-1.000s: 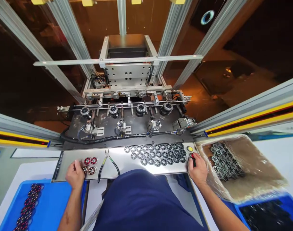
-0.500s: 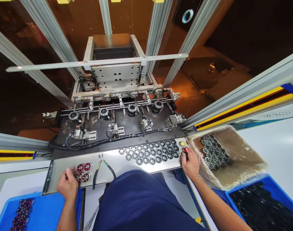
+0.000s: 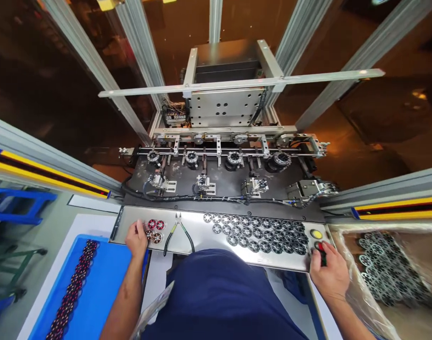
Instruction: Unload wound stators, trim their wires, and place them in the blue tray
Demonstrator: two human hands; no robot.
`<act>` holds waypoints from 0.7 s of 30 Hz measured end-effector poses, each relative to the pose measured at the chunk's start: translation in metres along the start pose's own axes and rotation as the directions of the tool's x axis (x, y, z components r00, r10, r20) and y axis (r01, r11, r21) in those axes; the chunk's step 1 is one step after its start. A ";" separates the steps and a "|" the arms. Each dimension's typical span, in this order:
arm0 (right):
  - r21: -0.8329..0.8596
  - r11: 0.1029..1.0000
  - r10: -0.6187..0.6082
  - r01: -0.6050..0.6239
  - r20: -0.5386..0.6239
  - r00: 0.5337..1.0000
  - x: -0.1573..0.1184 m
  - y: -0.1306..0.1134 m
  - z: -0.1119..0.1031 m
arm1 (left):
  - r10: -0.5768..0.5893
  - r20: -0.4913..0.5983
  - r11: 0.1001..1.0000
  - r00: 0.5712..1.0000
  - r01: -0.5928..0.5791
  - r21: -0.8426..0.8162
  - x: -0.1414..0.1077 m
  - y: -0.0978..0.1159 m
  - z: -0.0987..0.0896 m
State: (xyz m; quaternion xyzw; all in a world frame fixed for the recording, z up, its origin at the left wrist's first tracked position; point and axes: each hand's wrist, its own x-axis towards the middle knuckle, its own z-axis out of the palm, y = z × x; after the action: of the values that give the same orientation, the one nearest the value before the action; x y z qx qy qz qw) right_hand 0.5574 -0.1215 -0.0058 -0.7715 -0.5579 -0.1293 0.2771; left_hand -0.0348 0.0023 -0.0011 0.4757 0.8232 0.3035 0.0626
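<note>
"Where's your left hand (image 3: 136, 240)?"
"Eight o'clock in my view, curled, four reddish discs (image 3: 157, 237) just beside it at its three; whether I'm gripping anything, I can't tell"
"And your right hand (image 3: 331, 273)?"
"Four o'clock, half-curled at the red button (image 3: 320, 246); my grip's unclear"

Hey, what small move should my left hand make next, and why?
Perhaps pinch the nearest small, round, red-and-black spoked part: your left hand is close beside it, while your right hand is at the round red push-button.
</note>
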 end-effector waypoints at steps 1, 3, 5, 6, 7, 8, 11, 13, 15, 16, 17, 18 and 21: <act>0.001 1.000 -0.008 0.008 0.000 1.000 0.000 -0.001 0.000 | -0.003 0.005 1.000 1.000 0.003 -0.006 0.000 -0.001 0.000; 0.001 1.000 -0.020 0.020 -0.002 1.000 0.001 -0.001 -0.001 | -0.006 0.014 1.000 1.000 0.006 -0.017 -0.001 -0.002 0.001; 0.001 1.000 -0.024 0.024 -0.004 1.000 0.000 -0.001 -0.001 | -0.009 0.020 1.000 1.000 0.009 -0.027 -0.002 -0.002 0.001; 0.001 1.000 -0.024 0.024 -0.001 1.000 0.000 -0.001 -0.001 | -0.010 0.023 0.999 1.000 0.011 -0.032 -0.002 -0.002 0.001; 0.001 1.000 -0.023 0.023 0.004 1.000 0.000 0.000 -0.001 | -0.012 0.024 0.999 1.000 0.013 -0.036 -0.002 -0.001 0.001; 0.002 1.000 -0.024 0.024 0.012 1.000 0.000 0.000 0.000 | -0.014 0.025 0.999 1.000 0.015 -0.039 -0.003 -0.001 0.000; 0.008 1.000 -0.019 0.018 0.040 0.999 0.000 0.001 -0.001 | -0.018 0.025 0.999 1.000 0.019 -0.049 -0.003 0.001 0.000; 0.012 1.000 -0.005 0.004 0.055 0.998 0.000 0.001 -0.001 | -0.019 0.027 0.998 0.999 0.020 -0.053 -0.004 0.002 -0.001; 0.009 1.000 0.011 -0.011 0.068 0.998 0.000 0.001 -0.002 | -0.022 0.029 0.998 0.999 0.023 -0.054 -0.004 0.003 -0.001; 0.007 1.000 0.015 -0.016 0.075 0.997 0.000 0.002 -0.002 | -0.024 0.028 0.998 0.999 0.026 -0.053 -0.005 0.003 -0.001; 0.003 1.000 0.016 -0.016 0.080 0.997 0.000 0.002 -0.003 | -0.026 0.027 0.998 0.999 0.028 -0.052 -0.005 0.004 -0.001; -0.001 1.000 0.012 -0.012 0.083 0.996 -0.001 0.003 -0.003 | -0.027 0.027 0.998 0.999 0.029 -0.051 -0.005 0.004 -0.001; -0.008 1.000 -0.011 0.012 0.087 0.996 -0.001 0.006 -0.002 | -0.026 0.028 0.998 0.999 0.027 -0.050 -0.004 0.005 -0.002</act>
State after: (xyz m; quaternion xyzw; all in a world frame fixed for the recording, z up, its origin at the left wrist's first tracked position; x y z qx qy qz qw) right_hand 0.5628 -0.1249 -0.0062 -0.7742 -0.5734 -0.0996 0.2486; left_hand -0.0298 -0.0002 0.0019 0.4672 0.8206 0.3168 0.0900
